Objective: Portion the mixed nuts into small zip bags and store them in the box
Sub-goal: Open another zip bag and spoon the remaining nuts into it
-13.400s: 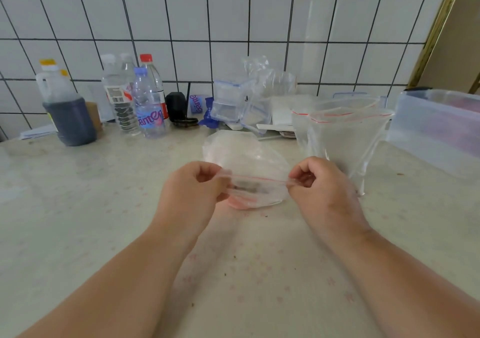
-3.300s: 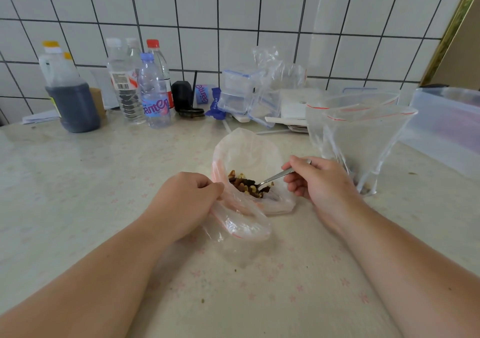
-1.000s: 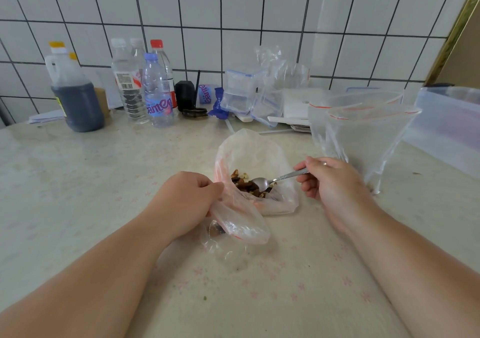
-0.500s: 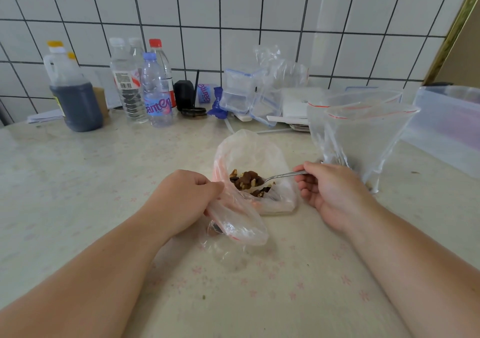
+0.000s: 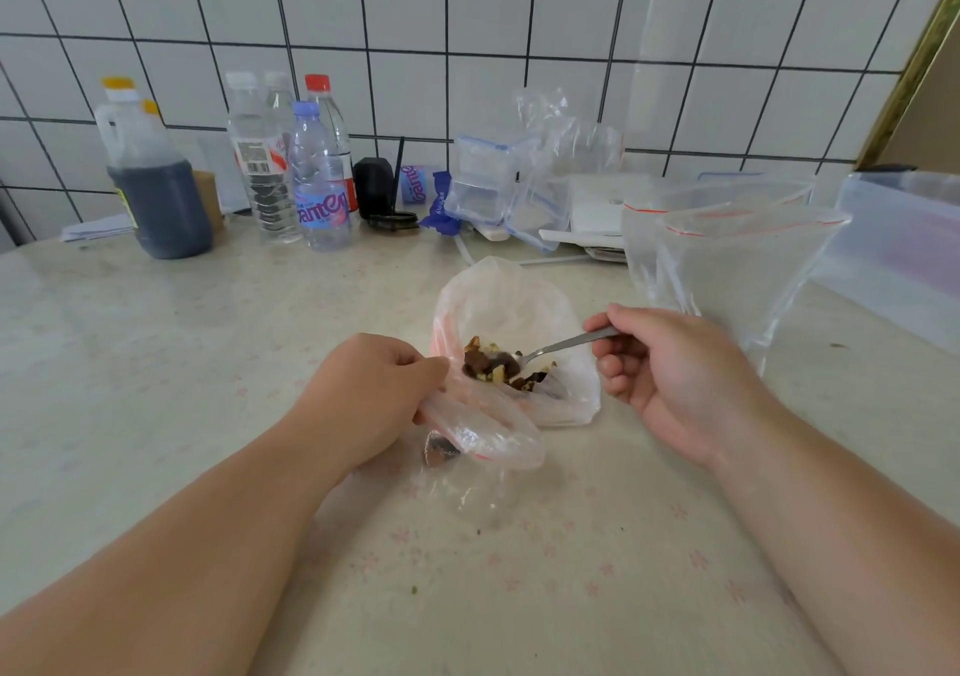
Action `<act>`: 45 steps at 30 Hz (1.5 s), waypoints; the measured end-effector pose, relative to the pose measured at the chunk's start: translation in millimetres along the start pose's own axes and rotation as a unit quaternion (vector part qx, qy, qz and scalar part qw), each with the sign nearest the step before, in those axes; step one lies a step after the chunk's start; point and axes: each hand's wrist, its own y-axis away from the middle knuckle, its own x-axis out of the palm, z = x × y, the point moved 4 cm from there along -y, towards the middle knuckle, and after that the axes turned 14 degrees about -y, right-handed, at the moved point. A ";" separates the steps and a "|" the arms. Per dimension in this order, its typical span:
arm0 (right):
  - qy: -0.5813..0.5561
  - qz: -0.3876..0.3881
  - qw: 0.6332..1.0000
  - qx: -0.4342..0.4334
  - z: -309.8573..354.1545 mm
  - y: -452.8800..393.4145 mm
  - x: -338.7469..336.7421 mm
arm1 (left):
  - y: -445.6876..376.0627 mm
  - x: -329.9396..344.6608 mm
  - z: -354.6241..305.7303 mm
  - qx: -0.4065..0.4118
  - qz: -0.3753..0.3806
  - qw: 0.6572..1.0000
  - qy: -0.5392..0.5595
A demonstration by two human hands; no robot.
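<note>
A pale plastic bag (image 5: 511,306) lies open on the counter with mixed nuts (image 5: 498,366) inside. My left hand (image 5: 369,394) grips the bag's near edge, together with a small clear zip bag (image 5: 475,467) that hangs below it. My right hand (image 5: 670,374) holds a metal spoon (image 5: 563,345) by its handle; its bowl sits among the nuts, loaded with some. Two larger zip bags with red seals (image 5: 737,264) stand open to the right. A translucent plastic box (image 5: 904,254) sits at the far right edge.
Along the tiled wall stand a jug of dark liquid (image 5: 150,181), water bottles (image 5: 317,176), a black object (image 5: 374,186) and stacked clear lidded containers (image 5: 493,181) with more plastic bags. The counter (image 5: 156,363) stretches to the left and front.
The spoon has shifted left within the bag and now carries nuts on its bowl. My left hand keeps the same grip on the bag edge.
</note>
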 end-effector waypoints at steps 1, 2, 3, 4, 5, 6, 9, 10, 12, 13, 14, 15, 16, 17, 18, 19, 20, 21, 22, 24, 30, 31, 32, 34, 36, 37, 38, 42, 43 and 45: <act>0.015 0.015 1.000 -0.006 -0.2 2.5 2.4 | -0.2 -0.1 0.3 -0.001 0.000 1.000 0.002; 0.034 0.031 0.999 -0.016 -0.4 5.1 5.0 | -0.4 -0.1 0.3 -0.001 0.000 1.000 0.003; 0.053 0.051 0.997 -0.030 -0.7 8.0 7.6 | -0.3 0.0 0.1 -0.001 0.001 1.000 0.003; 0.074 0.074 0.993 -0.048 -0.5 11.2 10.5 | -0.1 0.0 -0.2 0.000 0.001 1.000 0.004; 0.098 0.102 0.987 -0.070 -0.4 14.5 13.4 | 0.2 0.0 -0.5 0.002 0.001 1.000 0.007; 0.129 0.136 0.978 -0.092 -0.3 18.3 16.5 | 0.5 -0.1 -0.7 0.004 0.000 1.000 0.014; 0.222 0.238 0.935 -0.142 -1.7 29.0 24.6 | 1.3 -1.1 -1.2 0.005 0.001 0.999 0.040; 0.241 0.255 0.924 -0.154 -1.2 30.7 25.3 | 1.1 -1.8 -1.2 0.005 0.001 0.999 0.043; 0.258 0.261 0.913 -0.178 1.8 30.8 23.8 | -0.3 -3.8 -0.7 0.004 0.001 0.999 0.046; 0.263 0.258 0.911 -0.187 3.5 30.1 22.2 | -1.4 -4.6 -0.3 0.003 0.003 0.999 0.052; 0.261 0.254 0.911 -0.192 5.0 29.2 20.7 | -2.1 -5.0 0.0 0.002 0.009 0.998 0.058; 0.248 0.247 0.917 -0.192 6.1 28.0 18.8 | -2.6 -4.8 0.4 0.001 0.014 0.998 0.062; 0.219 0.237 0.928 -0.187 7.4 26.2 16.5 | -2.5 -4.3 0.9 -0.001 0.018 0.998 0.061; 0.176 0.220 0.943 -0.177 8.6 23.5 13.7 | -2.4 -3.6 1.4 -0.002 0.020 0.998 0.056; 0.129 0.197 0.958 -0.165 10.2 20.4 11.0 | -2.4 -2.8 2.0 -0.002 0.019 0.998 0.051; 0.087 0.170 0.969 -0.158 11.8 17.3 8.2 | -2.5 -1.9 2.6 -0.001 0.019 0.999 0.049; 0.056 0.139 0.976 -0.155 13.4 14.3 5.3 | -2.6 -1.1 3.1 -0.001 0.018 0.999 0.048; 0.043 0.104 0.981 -0.158 14.4 11.4 1.9 | -2.8 -0.5 3.7 -0.002 0.018 0.999 0.046; 0.054 0.065 0.983 -0.166 15.1 8.8 -2.0 | -2.9 -0.2 4.0 -0.004 0.018 0.999 0.043; 0.123 -0.019 0.975 -0.185 14.2 3.8 -11.0 | -3.5 0.4 4.0 -0.005 0.018 0.999 0.035; 0.214 -0.091 0.958 -0.166 4.4 -8.5 -23.8 | -1.6 1.5 3.3 -0.002 0.016 1.000 0.026; 0.212 -0.086 0.960 -0.159 2.4 -10.0 -23.3 | -1.3 1.3 3.2 -0.002 0.015 1.000 0.027; 0.204 -0.078 0.964 -0.150 0.0 -11.2 -22.3 | -1.3 1.2 2.8 -0.001 0.016 0.999 0.028; 0.179 -0.059 0.974 -0.126 -5.1 -12.8 -19.9 | -1.4 1.1 1.5 0.000 0.016 0.999 0.031; 0.163 -0.047 0.980 -0.101 -9.5 -13.4 -17.3 | -1.6 1.5 0.4 0.000 0.014 1.000 0.028; 0.160 -0.043 0.982 -0.091 -11.4 -13.6 -15.6 | -1.5 1.6 0.2 0.001 0.013 1.000 0.026; 0.156 -0.039 0.984 -0.080 -13.1 -13.5 -13.8 | -1.3 1.6 -0.1 0.002 0.012 1.000 0.026; 0.117 -0.011 0.993 -0.024 -19.7 -12.7 -5.3 | -0.4 1.3 -0.1 0.001 0.011 0.999 0.031; 0.102 -0.010 0.995 -0.007 -20.7 -12.8 -5.0 | 0.0 1.4 -0.4 0.001 0.012 0.999 0.032; 0.077 -0.028 0.996 0.019 -20.9 -13.4 -7.5 | 0.2 1.8 -0.8 0.002 0.013 0.999 0.034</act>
